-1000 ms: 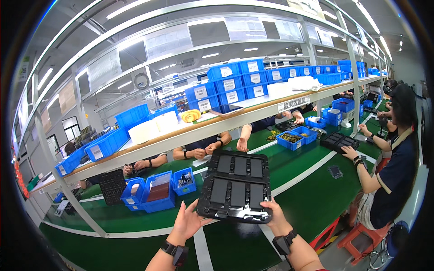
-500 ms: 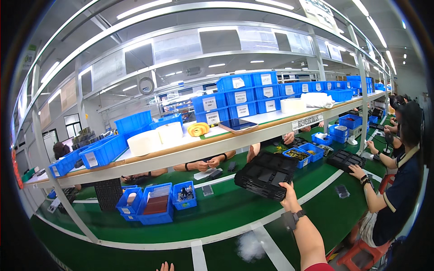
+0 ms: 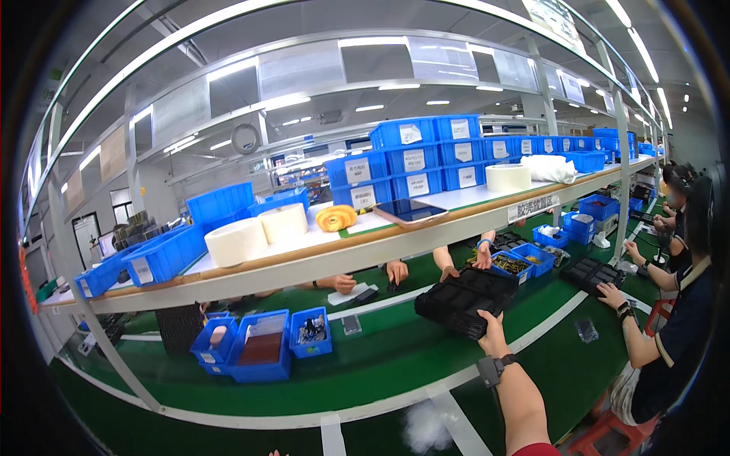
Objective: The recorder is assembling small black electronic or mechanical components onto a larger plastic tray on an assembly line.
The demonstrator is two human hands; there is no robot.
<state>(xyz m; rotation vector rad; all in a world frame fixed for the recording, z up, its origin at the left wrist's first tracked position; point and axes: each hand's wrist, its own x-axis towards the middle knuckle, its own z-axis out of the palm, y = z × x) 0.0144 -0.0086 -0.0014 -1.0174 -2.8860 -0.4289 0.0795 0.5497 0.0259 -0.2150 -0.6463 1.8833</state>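
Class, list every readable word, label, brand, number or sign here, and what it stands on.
White sign on the shelf edge: large dark characters, not copied here.
White labels on the blue bins: nearer ones printed, not copied; far ones too small to read.
Hanging sheets overhead: too faint to read.
Black trays in the right hand: no lettering visible.

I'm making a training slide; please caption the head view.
The right hand grips a stack of black trays over a green worktop, with another person's hands near its far side.
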